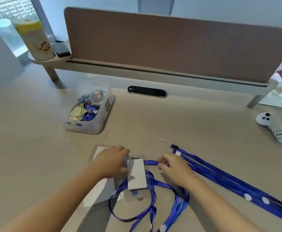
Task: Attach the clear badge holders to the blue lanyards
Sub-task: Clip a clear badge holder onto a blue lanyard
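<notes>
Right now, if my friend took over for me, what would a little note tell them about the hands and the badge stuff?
Left hand: flat on a clear badge holder with a white card, holding it down on the desk.
Right hand: pinching the end of a blue lanyard right beside that holder.
Nearby: another clear holder partly under the left hand; a second lanyard lies stretched out to the right, its clip end with nothing on it.
Done: cannot tell if any clip is fastened yet.
Left: clip this lanyard to the holder, then do the second lanyard.
</notes>
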### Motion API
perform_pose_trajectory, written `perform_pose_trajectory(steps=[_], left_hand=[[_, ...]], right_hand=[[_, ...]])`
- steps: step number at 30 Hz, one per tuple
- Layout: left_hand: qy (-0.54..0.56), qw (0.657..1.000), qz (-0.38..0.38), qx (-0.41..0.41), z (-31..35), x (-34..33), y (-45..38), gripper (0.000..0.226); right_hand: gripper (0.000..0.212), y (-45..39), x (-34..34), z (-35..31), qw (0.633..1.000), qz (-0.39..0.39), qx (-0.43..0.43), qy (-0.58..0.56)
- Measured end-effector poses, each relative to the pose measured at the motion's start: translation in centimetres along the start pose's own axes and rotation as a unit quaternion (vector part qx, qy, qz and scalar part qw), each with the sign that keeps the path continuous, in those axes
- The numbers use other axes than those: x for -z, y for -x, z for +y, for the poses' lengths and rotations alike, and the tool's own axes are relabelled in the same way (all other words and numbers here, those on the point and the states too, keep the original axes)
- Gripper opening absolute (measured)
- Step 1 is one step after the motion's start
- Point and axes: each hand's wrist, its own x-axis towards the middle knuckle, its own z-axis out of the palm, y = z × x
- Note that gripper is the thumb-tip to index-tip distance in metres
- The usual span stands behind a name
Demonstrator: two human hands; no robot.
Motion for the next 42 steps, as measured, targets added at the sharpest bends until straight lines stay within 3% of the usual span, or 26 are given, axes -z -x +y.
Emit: perform_pose_trajectory(steps=[5,12,16,19,25,31,35,38,42], left_hand=[[0.013,0.998,-0.032,0.046,1.6,-1.8,-1.9,0.095],[-0.025,0.996,0.008,0.090,2.3,-2.6,-2.7,0.084],[0.192,0.971,0.057,0.131,2.3,-0.7,-2.5,0.051],[0.286,0.947,0.073,0.126,1.8,1.2,-2.4,0.031],[0.421,0.891,0.140,0.099,0.3,4.2,-2.2,0.034],[0.514,0.843,0.099,0.125,-1.1,4.9,-2.5,0.025],[0.561,0.811,0.057,0.157,-2.0,4.5,-2.8,0.022],[0.561,0.802,0.064,0.192,-2.5,4.2,-2.9,0.020],[0.536,0.806,0.089,0.233,-2.7,3.7,-3.0,0.027]], right_hand=[[0.029,0.1,-0.6,2.1,1.000,-0.002,-0.013,-0.012],[0.027,0.3,-1.1,2.9,0.999,0.011,-0.002,-0.039],[0.033,-0.2,-1.2,2.4,0.995,0.010,-0.008,-0.103],[0.040,-0.6,-1.1,1.5,0.977,-0.002,-0.014,-0.214],[0.014,-1.0,0.1,-0.7,0.920,-0.065,0.012,-0.387],[0.031,-1.0,2.0,-2.3,0.936,-0.045,0.028,-0.348],[0.023,-1.2,2.9,-2.2,0.932,-0.090,0.027,-0.350],[0.013,-1.3,3.5,-2.2,0.940,-0.122,0.013,-0.320],[0.021,-1.7,4.0,-2.8,0.958,-0.098,0.000,-0.271]])
